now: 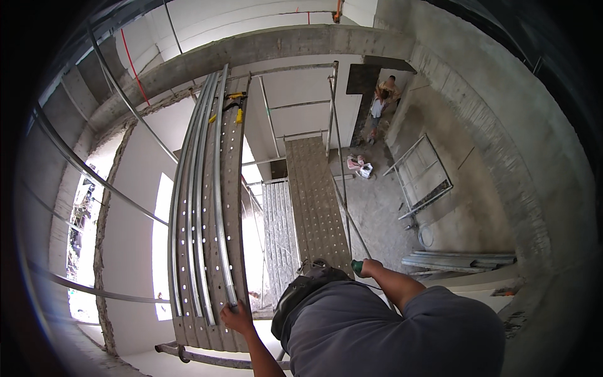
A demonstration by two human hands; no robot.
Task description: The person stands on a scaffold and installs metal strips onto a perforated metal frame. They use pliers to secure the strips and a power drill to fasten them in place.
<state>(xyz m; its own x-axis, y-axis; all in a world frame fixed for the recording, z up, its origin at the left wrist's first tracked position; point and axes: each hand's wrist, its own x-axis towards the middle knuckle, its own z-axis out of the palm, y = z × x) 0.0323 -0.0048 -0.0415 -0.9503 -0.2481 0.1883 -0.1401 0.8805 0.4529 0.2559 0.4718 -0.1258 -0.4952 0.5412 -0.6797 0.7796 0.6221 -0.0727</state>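
Observation:
My left hand (pixel 237 318) is closed around the near end of a long silver metal channel (pixel 221 239), which lies along a perforated scaffold plank (pixel 235 207). Several more metal channels (pixel 191 239) lie side by side to its left on the same planking. Out to my right, my right hand (pixel 372 269) is closed on a small green object (pixel 357 266); most of it is hidden, so its kind cannot be told. Yellow-and-black tools (pixel 239 115) rest at the far end of the plank. A dark waist pouch (pixel 301 289) hangs at my front.
Scaffold tubes (pixel 342 182) stand around me, and a lower scaffold plank (pixel 317 195) stretches ahead. Far below, two people (pixel 384 103) are by a doorway near some bags (pixel 359 165). A metal frame (pixel 424 176) leans on the right wall above stacked metal lengths (pixel 461 261).

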